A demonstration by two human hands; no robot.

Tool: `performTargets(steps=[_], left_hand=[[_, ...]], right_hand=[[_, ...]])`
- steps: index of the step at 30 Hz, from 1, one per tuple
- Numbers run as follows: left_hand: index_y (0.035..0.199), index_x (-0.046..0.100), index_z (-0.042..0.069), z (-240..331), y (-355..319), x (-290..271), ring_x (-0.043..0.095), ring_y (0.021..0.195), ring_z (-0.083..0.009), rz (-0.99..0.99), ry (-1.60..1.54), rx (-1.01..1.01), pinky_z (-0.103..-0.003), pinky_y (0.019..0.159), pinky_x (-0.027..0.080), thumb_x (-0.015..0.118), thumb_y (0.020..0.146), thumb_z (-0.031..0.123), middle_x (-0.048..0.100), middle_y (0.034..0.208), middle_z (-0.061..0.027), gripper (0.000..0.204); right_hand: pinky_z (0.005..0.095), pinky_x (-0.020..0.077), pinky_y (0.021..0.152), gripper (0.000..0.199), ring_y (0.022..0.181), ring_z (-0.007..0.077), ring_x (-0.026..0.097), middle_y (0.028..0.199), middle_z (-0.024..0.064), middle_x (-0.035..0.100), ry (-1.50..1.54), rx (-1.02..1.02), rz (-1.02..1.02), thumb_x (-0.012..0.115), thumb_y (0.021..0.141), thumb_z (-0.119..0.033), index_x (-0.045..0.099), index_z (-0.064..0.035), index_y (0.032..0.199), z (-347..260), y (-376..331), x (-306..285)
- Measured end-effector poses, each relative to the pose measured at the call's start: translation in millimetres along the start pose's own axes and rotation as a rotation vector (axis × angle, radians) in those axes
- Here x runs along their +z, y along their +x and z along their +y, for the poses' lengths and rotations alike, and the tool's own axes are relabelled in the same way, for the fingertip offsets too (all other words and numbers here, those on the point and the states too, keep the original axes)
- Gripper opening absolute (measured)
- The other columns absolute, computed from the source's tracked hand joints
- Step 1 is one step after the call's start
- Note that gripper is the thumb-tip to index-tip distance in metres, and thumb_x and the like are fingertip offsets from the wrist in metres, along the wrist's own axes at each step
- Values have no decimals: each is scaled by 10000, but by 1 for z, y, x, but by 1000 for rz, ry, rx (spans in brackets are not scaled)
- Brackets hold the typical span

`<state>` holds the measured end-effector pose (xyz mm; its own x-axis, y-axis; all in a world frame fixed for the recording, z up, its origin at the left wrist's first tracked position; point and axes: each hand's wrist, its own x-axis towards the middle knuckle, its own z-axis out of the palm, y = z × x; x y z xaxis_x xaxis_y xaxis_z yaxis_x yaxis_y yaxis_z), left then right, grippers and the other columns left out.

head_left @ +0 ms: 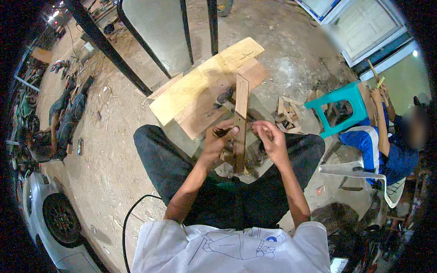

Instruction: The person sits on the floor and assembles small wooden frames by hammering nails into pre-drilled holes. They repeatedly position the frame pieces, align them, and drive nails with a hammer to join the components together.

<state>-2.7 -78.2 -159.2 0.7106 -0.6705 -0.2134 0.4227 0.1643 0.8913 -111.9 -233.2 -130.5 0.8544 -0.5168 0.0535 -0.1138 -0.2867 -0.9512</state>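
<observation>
A narrow wooden bar (pixel 241 123) stands out from between my knees, a slanting seam across its upper part. My left hand (pixel 216 143) holds its left edge, the thumb pressed to the wood and the fingers curled and partly hidden. Just right of the bar is my right hand (pixel 272 140), its fingers apart and bent, slightly blurred, with no object visible in them. Beyond the bar, wide pale planks (pixel 205 79) lie overlapping on the ground. A dark object (pixel 224 96), its kind unclear, is beside the bar over the planks.
Wood offcuts (pixel 289 113) lie in a heap to the right, near a teal plastic stool (pixel 339 109). Another person (pixel 387 127) sits there handling a stick. Dark legs of a white-panelled frame (pixel 157 32) rise ahead. At left stand a car (pixel 59 218) and another person (pixel 68 113).
</observation>
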Motion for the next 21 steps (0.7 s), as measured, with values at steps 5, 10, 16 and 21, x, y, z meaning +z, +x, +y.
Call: performTargets(steps=[5, 10, 16, 21], left_hand=[[1215, 584, 29, 13, -7, 3, 582, 700, -41, -214, -232, -192, -207, 577, 476, 627, 904, 186, 668, 915, -1, 351], [1208, 575, 34, 10, -10, 1, 582, 636, -69, -152, -384, -308, -216, 552, 483, 608, 914, 223, 657, 860, 5, 351], [1052, 590, 62, 17, -18, 8, 523, 582, -101, -76, -535, -305, -246, 505, 426, 562, 935, 264, 593, 782, -4, 235], [1109, 563, 70, 11, -19, 13, 504, 584, -103, -93, -629, -334, -237, 518, 405, 550, 935, 273, 574, 793, -5, 268]], right_hand=[[276, 481, 779, 284, 824, 157, 637, 908, 92, 691, 46, 151, -42, 660, 856, -220, 641, 2, 1032, 1, 0, 11], [288, 486, 775, 233, 819, 161, 637, 886, 98, 692, 5, 39, 15, 689, 818, -216, 675, -8, 922, -14, -9, 16], [328, 482, 781, 269, 815, 216, 643, 857, 98, 687, -81, -44, 58, 736, 757, -280, 687, -47, 881, -30, -12, 29], [329, 475, 747, 223, 781, 229, 629, 808, 104, 667, -45, -55, 101, 730, 768, -256, 684, -57, 860, -34, -12, 33]])
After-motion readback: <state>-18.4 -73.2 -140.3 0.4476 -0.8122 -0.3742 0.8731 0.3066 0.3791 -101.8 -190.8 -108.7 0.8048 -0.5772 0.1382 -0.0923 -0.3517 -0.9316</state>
